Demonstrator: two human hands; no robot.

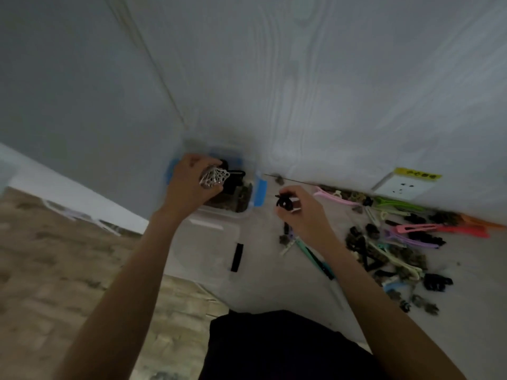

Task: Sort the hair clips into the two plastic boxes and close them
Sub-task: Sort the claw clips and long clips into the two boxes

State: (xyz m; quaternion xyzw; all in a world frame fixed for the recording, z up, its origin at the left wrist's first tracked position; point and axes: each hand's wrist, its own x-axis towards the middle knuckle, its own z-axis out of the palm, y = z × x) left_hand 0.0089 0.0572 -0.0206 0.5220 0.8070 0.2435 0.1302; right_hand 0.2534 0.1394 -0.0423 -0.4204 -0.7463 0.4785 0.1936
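Working across the pale surface (pixel 263 270), you are facing the open blue-latched box (pixel 262 192) at 12 o'clock, with the lower clear box (pixel 203 250) nearer you. The clip pile (pixel 389 242) is spreading toward 3 o'clock. Your left hand (pixel 189 185) is pinching a white filigree clip (pixel 215 176) over the box; your right hand (pixel 301 212) is gripping a small black clip (pixel 284 202) just beside its right latch.

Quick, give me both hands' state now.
Left hand: closed on a white clip, over the box.
Right hand: closed on a black clip.
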